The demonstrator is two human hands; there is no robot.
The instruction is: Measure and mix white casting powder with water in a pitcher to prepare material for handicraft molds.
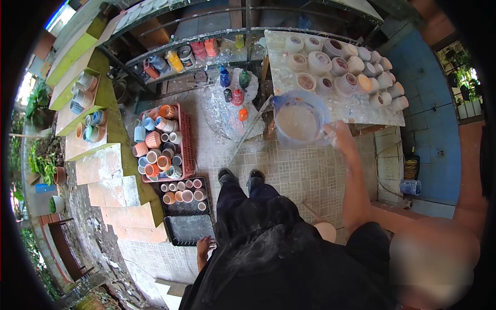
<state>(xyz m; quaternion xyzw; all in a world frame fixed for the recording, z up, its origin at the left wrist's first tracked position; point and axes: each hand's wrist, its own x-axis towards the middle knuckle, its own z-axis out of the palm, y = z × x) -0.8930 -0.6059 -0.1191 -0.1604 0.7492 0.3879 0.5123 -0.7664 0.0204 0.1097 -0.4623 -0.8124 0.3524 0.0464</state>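
My right hand grips the handle of a translucent plastic jug, which appears to hold a cloudy beige liquid. The jug hangs in front of the near left corner of a white-splashed table. On that table stand many pale cast pots, several with reddish insides. Down at my left side, my left hand hangs with loosely bent fingers and nothing visible in it. Closest to it is a black plastic tray on the tiled floor.
A red crate of painted pots stands left, beside a second black tray with small pots. Paint bottles stand on a plaster-crusted surface. Steps rise at left. A stick leans near the jug. A stool-like round object is beside me.
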